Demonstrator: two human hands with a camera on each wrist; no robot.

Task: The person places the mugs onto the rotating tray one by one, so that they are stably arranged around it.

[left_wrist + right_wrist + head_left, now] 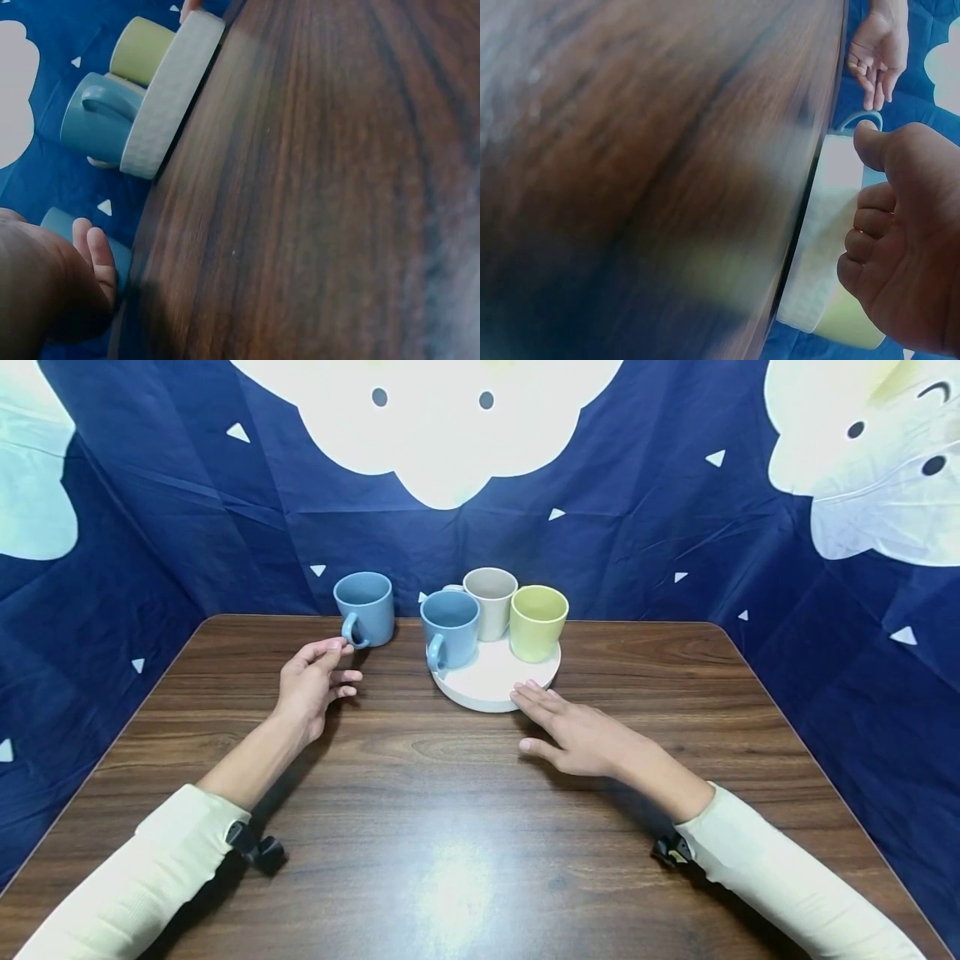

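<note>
In the head view a blue mug (367, 606) stands upright on the table's back left. The left hand (307, 689) is at its handle, with thumb and index finger pinching it low down and the other fingers loosely bent. To the right sits a round white tray (491, 697) bearing a second blue mug (452, 631), a light grey mug (492, 602) and a yellow-green mug (538, 622). The right hand (585, 735) rests straight fingertips on the tray's front right rim. In the left wrist view the left hand (56, 277) partly hides its mug (120, 259).
The wooden table (420, 793) spreads in front of the tray. A dark blue cloth (630, 552) with white cloud shapes hangs right behind the back edge and along both sides. Each sleeve carries a small black wrist device (258, 847).
</note>
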